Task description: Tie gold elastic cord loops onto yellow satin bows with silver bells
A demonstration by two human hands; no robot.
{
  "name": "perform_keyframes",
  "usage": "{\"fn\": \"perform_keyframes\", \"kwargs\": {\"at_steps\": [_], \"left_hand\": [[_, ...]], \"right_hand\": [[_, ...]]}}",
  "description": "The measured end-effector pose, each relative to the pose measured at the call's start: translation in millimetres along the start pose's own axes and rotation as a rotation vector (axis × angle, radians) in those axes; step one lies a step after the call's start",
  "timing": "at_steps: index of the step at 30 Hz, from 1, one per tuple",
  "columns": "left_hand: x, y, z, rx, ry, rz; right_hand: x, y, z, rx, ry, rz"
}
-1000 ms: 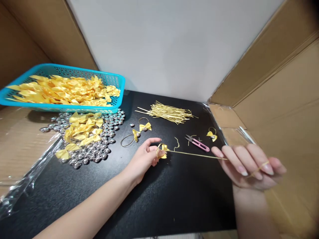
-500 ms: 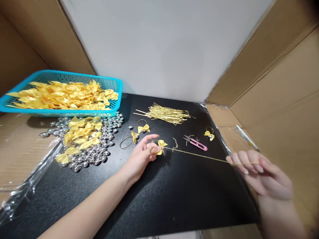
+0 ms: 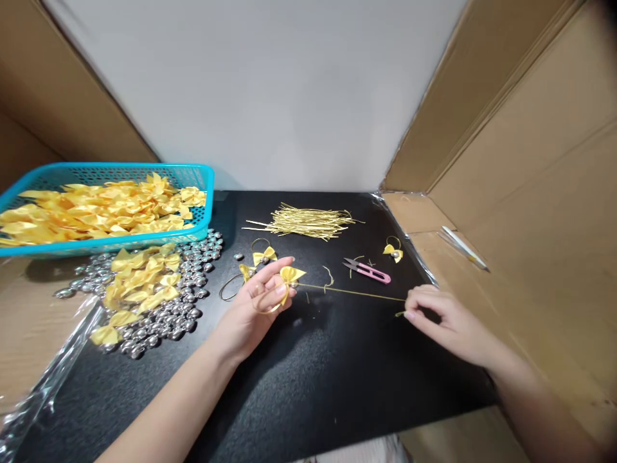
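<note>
My left hand (image 3: 255, 302) pinches a small yellow ribbon bow (image 3: 290, 275) with a loop of gold cord around my fingers. A taut gold cord (image 3: 357, 294) runs from the bow to the right. My right hand (image 3: 446, 325) pinches the far end of that cord just above the black table (image 3: 313, 379). Pink thread snips (image 3: 370, 271) lie on the table between and just beyond my two hands.
A blue basket (image 3: 110, 241) of yellow bows stands at the left over a heap of silver beads (image 3: 159, 315) and loose bows. A bundle of gold cords (image 3: 306, 220) lies at the back. Finished bows with loops (image 3: 394, 251) lie nearby. Cardboard walls (image 3: 530, 161) flank both sides.
My right hand has come back in toward the left and down to the table with the cord end. My left hand lifted slightly with the bow, and the view shifted right and down.
</note>
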State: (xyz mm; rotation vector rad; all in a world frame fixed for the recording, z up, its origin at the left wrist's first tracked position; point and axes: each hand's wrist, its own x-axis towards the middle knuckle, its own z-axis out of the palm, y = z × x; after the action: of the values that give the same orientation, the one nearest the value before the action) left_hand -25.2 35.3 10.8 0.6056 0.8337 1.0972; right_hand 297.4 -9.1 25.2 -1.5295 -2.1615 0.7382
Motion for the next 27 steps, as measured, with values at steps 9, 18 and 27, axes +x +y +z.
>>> {"fn": "perform_keyframes", "kwargs": {"at_steps": [9,18,27], "left_hand": [[-1,20,-2.4,0.227,0.052,0.033],[-19,27,14.0,0.553,-0.026,0.053],[-39,67,-1.6,0.438,0.189,0.002]], "right_hand": [[-1,-8,33,-0.04,0.089,-0.104],[4,-102,97,1.667,-0.209,0.459],[62,-106,69,2.466,0.324,0.64]]}}
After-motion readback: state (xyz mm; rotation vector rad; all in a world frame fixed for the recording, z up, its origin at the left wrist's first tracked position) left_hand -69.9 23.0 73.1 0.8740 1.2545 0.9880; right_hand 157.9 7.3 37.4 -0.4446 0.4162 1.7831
